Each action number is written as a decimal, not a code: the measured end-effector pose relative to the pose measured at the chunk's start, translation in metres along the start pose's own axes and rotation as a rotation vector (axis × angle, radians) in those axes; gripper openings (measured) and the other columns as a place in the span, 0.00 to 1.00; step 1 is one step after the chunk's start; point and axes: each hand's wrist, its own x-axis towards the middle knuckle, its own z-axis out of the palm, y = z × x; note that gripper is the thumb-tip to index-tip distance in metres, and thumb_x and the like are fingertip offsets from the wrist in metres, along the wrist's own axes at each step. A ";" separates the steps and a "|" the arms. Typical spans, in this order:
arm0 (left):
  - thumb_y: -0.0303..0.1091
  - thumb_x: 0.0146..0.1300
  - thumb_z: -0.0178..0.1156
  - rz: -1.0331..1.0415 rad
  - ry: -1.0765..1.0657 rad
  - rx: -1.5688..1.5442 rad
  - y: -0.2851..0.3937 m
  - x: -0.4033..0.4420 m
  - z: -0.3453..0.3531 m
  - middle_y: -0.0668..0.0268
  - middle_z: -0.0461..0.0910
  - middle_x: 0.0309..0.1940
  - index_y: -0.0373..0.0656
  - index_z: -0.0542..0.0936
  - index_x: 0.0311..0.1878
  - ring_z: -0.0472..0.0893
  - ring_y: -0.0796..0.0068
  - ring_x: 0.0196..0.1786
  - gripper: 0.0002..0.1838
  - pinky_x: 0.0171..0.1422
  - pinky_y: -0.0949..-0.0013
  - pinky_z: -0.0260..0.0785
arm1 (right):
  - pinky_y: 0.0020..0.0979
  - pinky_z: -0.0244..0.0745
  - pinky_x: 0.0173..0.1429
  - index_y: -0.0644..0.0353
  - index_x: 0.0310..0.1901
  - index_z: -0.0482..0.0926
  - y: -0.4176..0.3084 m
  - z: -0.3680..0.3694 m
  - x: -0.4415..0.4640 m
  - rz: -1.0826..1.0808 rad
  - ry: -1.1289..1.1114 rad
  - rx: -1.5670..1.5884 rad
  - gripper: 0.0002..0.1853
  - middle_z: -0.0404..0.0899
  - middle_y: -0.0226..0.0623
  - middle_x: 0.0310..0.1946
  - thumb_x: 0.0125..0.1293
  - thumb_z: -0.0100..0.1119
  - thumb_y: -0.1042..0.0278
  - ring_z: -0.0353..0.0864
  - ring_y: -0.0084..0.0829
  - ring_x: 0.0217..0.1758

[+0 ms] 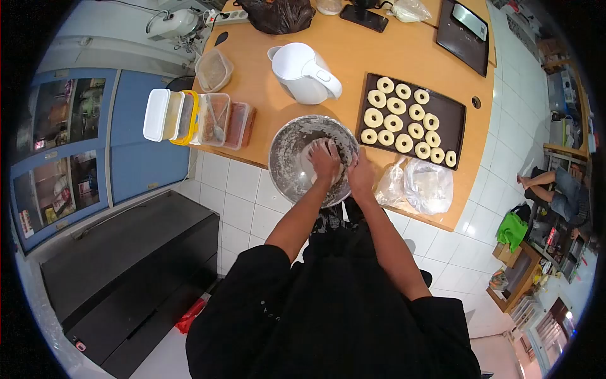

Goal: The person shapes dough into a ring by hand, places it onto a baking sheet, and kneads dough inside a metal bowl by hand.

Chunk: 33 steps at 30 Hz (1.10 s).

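Note:
A metal mixing bowl (284, 132), its inside smeared with flour and dough, is at the table's front edge, partly overhanging it. Inside, my left hand (324, 160) lies with fingers spread on a pale lump of dough (308, 153), which it partly covers. On the bowl's right side my right hand (362, 175) grips the rim, its fingers bent over the edge. To the right, a dark baking tray (449, 114) holds several raw ring-shaped doughs (392, 122). Clear plastic bags (428, 186) with whitish contents rest just right of my right hand.
Behind the bowl stands a white jug (302, 69). Plastic food containers (214, 120) line the left edge, near an open tub (213, 70). At the back are a black bag (278, 14), a phone (364, 18) and another tray (464, 44). A person's legs (543, 183) show far right.

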 end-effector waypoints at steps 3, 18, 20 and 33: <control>0.55 0.70 0.41 -0.096 -0.125 0.098 0.006 -0.013 0.002 0.41 0.56 0.69 0.41 0.61 0.69 0.53 0.44 0.73 0.33 0.74 0.38 0.37 | 0.56 0.73 0.37 0.50 0.53 0.71 -0.002 -0.004 0.002 0.026 -0.028 -0.015 0.13 0.80 0.56 0.30 0.69 0.48 0.58 0.80 0.60 0.35; 0.43 0.67 0.52 0.378 -0.649 0.020 -0.048 -0.069 -0.060 0.48 0.72 0.59 0.40 0.71 0.62 0.69 0.44 0.63 0.24 0.67 0.54 0.62 | 0.54 0.74 0.39 0.55 0.52 0.72 -0.009 -0.017 -0.007 -0.023 0.011 0.014 0.14 0.79 0.56 0.28 0.68 0.51 0.61 0.80 0.59 0.34; 0.44 0.63 0.56 0.334 -0.499 0.058 -0.027 -0.065 -0.082 0.49 0.74 0.53 0.39 0.74 0.55 0.73 0.46 0.57 0.22 0.62 0.53 0.66 | 0.55 0.73 0.39 0.55 0.52 0.72 -0.009 -0.020 -0.007 -0.028 0.014 0.013 0.14 0.79 0.56 0.28 0.68 0.51 0.61 0.80 0.59 0.34; 0.46 0.65 0.54 0.123 -0.338 0.370 -0.005 -0.054 -0.107 0.46 0.81 0.41 0.34 0.78 0.48 0.81 0.45 0.45 0.22 0.52 0.50 0.72 | 0.55 0.73 0.36 0.58 0.47 0.72 -0.004 -0.019 -0.007 -0.058 0.063 0.008 0.12 0.79 0.56 0.25 0.67 0.52 0.62 0.80 0.59 0.31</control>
